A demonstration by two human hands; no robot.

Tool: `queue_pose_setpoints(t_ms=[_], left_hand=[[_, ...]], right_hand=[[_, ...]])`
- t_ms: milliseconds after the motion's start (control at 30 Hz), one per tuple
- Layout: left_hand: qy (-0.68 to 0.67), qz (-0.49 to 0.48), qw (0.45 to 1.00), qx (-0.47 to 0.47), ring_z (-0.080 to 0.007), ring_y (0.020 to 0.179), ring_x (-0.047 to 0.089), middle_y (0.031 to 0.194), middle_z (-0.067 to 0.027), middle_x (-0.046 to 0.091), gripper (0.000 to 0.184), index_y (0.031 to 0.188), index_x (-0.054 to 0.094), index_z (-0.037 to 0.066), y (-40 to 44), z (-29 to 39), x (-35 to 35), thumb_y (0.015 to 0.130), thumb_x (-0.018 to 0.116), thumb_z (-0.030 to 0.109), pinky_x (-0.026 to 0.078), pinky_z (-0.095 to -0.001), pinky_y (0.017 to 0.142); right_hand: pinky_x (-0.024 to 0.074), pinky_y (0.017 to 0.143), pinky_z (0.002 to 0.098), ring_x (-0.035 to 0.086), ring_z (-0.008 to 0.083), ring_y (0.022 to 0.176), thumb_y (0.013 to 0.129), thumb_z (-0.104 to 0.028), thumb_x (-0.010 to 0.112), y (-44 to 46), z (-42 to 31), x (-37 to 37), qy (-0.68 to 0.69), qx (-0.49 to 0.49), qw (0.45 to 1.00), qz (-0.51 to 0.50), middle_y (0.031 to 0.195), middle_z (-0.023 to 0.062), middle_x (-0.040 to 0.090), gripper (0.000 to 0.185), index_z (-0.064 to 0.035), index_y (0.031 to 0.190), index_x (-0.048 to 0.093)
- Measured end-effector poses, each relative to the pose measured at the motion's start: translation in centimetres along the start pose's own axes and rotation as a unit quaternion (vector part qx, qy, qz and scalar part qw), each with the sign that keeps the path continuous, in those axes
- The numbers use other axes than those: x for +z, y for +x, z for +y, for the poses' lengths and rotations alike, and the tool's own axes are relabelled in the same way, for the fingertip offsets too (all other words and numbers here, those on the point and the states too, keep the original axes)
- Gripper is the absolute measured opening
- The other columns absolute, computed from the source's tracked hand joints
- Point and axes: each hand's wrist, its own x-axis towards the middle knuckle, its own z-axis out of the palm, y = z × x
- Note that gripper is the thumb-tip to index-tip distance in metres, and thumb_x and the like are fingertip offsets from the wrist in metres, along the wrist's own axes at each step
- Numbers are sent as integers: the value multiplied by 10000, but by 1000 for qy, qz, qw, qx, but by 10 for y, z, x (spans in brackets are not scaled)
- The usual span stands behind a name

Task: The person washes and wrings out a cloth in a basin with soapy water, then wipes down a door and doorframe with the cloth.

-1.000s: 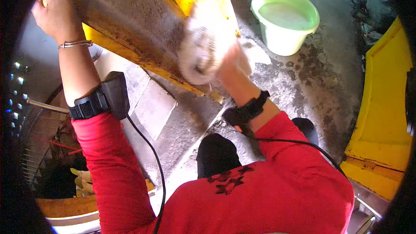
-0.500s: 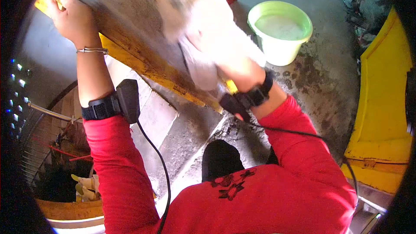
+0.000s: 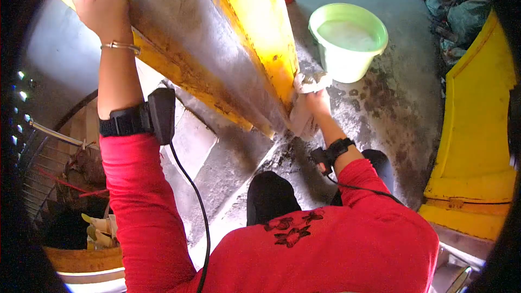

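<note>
Right hand (image 3: 317, 103): it has moved down and right since half a second ago, from over the middle of the panel to its lower right end.
Right fingers: closed on the cloth; their tips are hidden in its folds.
Rumpled off-white cloth (image 3: 301, 119): bunched ahead of the fingers and hanging down beside the hand, against the panel's edge; its far side cannot be made out.
Left hand (image 3: 103, 6): gripping the panel's yellow upper-left edge, fingers curled and partly hidden, close to the picture's top.
Long yellow-and-grey panel (image 3: 192, 30): slanting between the hands, its top cut off, its right face glaring in the light.
Round pale-green bucket (image 3: 347, 68): on the stained grey floor (image 3: 401, 103), beyond the right hand, holding cloudy liquid.
Flat yellow panelled piece (image 3: 472, 146): far right, its outer side lost in the dark border.
</note>
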Motion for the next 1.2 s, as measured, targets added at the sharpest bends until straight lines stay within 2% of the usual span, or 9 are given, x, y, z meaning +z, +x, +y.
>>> queue_pose_setpoints(t_ms=[200,267,300,367,467,600,800,967,1200], left_hand=[[28,-20,999,-36,-335,774,579,848,-220,602,334,958,557,-8,2,-15,4,814,488,285,443,-390,706],[38,-28,998,-50,-338,771,580,847,-225,602,337,957,564,-7,3,-20,6,811,491,288,446,-389,698],[44,-31,997,-56,-339,770,581,846,-228,602,339,956,567,-7,4,-22,7,810,492,290,447,-388,694],[61,-39,995,-70,-342,767,582,845,-234,601,343,954,573,-6,5,-31,8,807,495,293,450,-387,685],[107,-68,989,-82,-346,762,584,844,-242,601,348,952,583,-5,11,-54,7,802,498,298,454,-385,673],[203,-103,974,19,-319,732,572,876,-239,596,344,954,587,-5,24,-82,8,812,483,290,456,-367,642],[329,-53,886,324,-125,580,488,1081,-168,564,302,980,556,-14,27,-92,9,895,372,210,438,-271,529],[148,-117,982,2,-179,750,543,1061,-165,573,400,1171,511,9,8,-30,-1,890,383,263,449,-340,738],[37,-56,992,-110,-186,754,550,1052,-151,580,459,1258,467,44,-9,22,-4,885,388,300,448,-355,744]], right_hand=[[453,784,280,534,155,875,869,-175,528,6,-72,-47,453,103,875,-138,964,33,591,198,-52,1023,553],[465,777,357,524,190,885,826,-172,563,18,-55,-50,440,-20,884,-158,982,53,567,210,-70,1010,555],[455,790,371,518,207,909,812,-197,583,28,-17,-52,199,-135,962,-127,994,62,562,265,-69,1041,547],[427,836,394,502,252,978,777,-271,629,-7,-45,-51,218,116,964,-94,1044,87,551,439,-88,1158,509],[425,808,440,506,253,979,783,-310,606,16,60,-27,237,208,949,30,1120,120,531,518,-36,1200,468],[465,748,425,578,306,870,798,-302,535,-9,20,-49,119,266,943,162,1028,198,575,462,37,1112,513],[444,831,416,571,371,982,787,-381,490,13,131,-30,-127,234,951,160,1074,281,570,534,94,1014,576],[442,844,418,554,367,1010,796,-403,497,-1,154,17,-180,259,942,110,1096,260,560,550,77,1060,556],[453,836,421,558,333,993,807,-407,521,-5,163,38,-98,261,959,60,1100,215,554,555,47,1125,512]])
